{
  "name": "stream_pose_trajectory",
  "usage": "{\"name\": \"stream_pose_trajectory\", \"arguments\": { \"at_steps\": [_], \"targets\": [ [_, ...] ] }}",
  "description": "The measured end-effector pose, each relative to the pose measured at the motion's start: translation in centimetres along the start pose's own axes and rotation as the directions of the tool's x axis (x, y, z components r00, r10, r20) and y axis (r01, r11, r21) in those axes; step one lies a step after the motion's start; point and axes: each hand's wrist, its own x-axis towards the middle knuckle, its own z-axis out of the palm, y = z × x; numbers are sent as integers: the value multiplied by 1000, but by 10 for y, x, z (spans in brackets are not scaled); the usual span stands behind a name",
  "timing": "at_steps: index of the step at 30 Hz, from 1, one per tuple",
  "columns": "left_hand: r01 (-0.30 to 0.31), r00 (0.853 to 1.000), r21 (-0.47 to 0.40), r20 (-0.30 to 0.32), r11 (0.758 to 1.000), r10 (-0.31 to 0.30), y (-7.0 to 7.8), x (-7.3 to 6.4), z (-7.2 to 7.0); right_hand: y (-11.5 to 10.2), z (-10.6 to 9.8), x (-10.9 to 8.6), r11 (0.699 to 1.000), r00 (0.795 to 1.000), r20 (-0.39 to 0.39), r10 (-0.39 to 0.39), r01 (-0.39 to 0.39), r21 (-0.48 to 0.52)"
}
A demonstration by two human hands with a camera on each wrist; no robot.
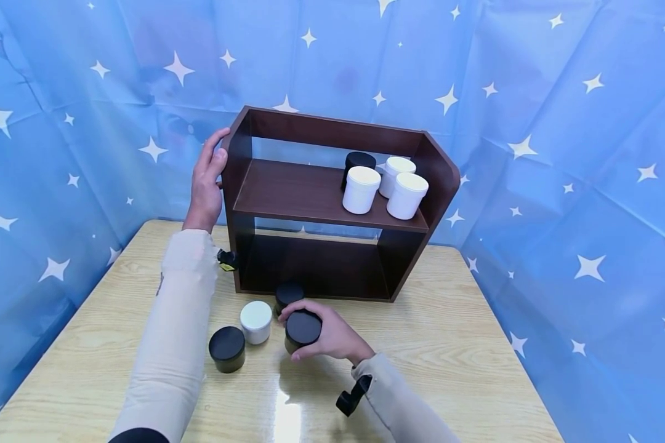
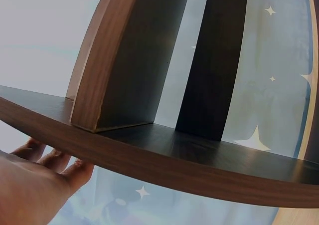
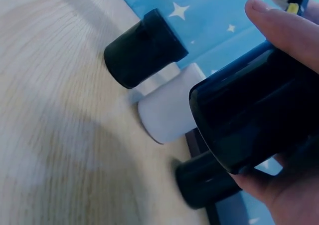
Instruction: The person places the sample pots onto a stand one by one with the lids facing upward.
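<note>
My right hand (image 1: 332, 335) grips a black lidded jar (image 1: 303, 327) above the table, thumb on the near side and fingers round the far side. The right wrist view shows the held jar (image 3: 254, 105) lifted off the wood. Near it stand a white jar (image 1: 256, 322), a black jar (image 1: 227, 349) to the left, and another black jar (image 1: 289, 295) by the shelf's bottom edge. My left hand (image 1: 206, 184) rests against the outer left side of a dark brown two-tier shelf (image 1: 294, 191); in the left wrist view its fingers (image 2: 77, 174) touch the side panel.
On the upper shelf board, toward the right, stand a black jar (image 1: 360, 161) and three white jars, one of them the front-left white jar (image 1: 361, 192). The wooden table (image 1: 449, 363) reaches back to a blue star-patterned curtain (image 1: 532, 203).
</note>
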Motion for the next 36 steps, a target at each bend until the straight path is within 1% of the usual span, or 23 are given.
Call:
{"name": "stream_pose_trajectory", "arguments": {
  "at_steps": [4, 9, 13, 22, 30, 36],
  "targets": [
    [-1, 1000, -2, 1, 1000, 1, 0, 0, 0, -5, -6, 4, 998, 999, -1, -40, 40, 38],
    [1, 1000, -1, 2, 1000, -1, 1, 1, 0, -15, -16, 12, 988, 992, -16, -126, 127, 84],
    [-1, 1000, -2, -1, 1000, 1, 0, 1, 0, -26, -25, 20, 980, 988, -25, -154, 156, 123],
    [-3, 1000, -1, 4, 1000, 3, -2, 2, 0, -47, -45, 32, 965, 991, -25, -131, 133, 227],
    [-1, 1000, 0, 2, 1000, 1, 0, 2, -1, -60, -57, 44, 971, 992, -33, -119, 123, 203],
    [-5, 1000, 7, 8, 1000, 5, 0, 1, -2, -72, -66, 51, 967, 994, -37, -101, 107, 232]
  ]
}}
